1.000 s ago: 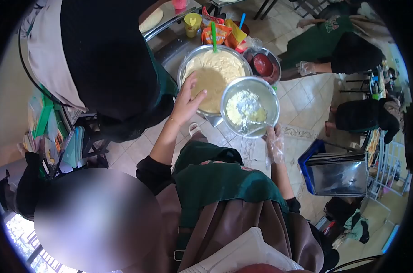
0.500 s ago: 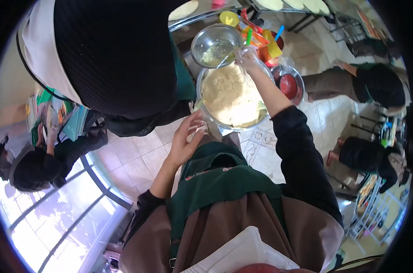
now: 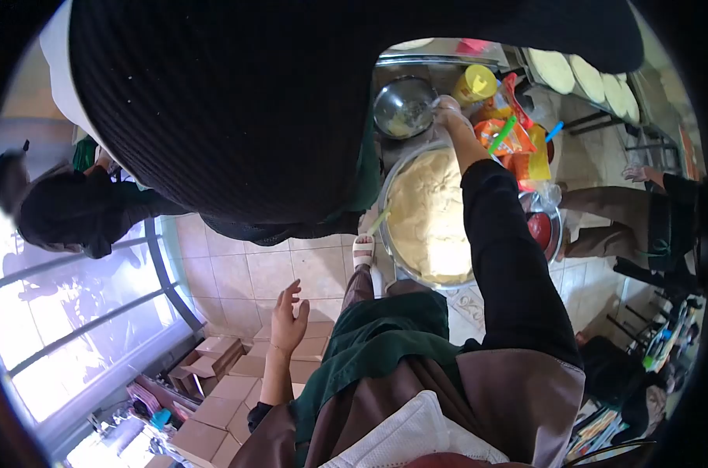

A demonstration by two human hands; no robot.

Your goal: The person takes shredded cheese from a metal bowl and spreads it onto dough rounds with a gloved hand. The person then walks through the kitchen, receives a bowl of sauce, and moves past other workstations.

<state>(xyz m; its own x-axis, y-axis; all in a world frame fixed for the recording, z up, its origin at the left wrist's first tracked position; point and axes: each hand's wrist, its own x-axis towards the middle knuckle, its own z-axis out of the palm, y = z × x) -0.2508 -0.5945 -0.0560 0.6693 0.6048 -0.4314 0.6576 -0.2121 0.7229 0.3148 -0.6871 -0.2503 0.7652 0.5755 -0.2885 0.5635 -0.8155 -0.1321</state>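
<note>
My right hand (image 3: 447,111) is stretched forward to the right rim of a steel bowl (image 3: 403,107) with a little pale food left at its bottom. Its fingers are small and partly blurred, under what looks like a clear glove. Just below that bowl stands a large round tub of pale yellow mash (image 3: 428,210), with a light green handle at its left rim. My left hand (image 3: 289,316) hangs in the air over the floor, fingers apart, holding nothing and well away from the tub.
A co-worker in black (image 3: 237,109) leans in close at upper left. A yellow container (image 3: 476,84), orange packets (image 3: 504,139) and a bowl of red sauce (image 3: 539,228) lie right of the tub. Cardboard boxes (image 3: 221,402) stand at lower left. Other people are at both sides.
The steel bowl has moved away from over the tub and holds much less food. My right hand has moved forward with it. My left hand has drawn back from the tub. The view has shifted.
</note>
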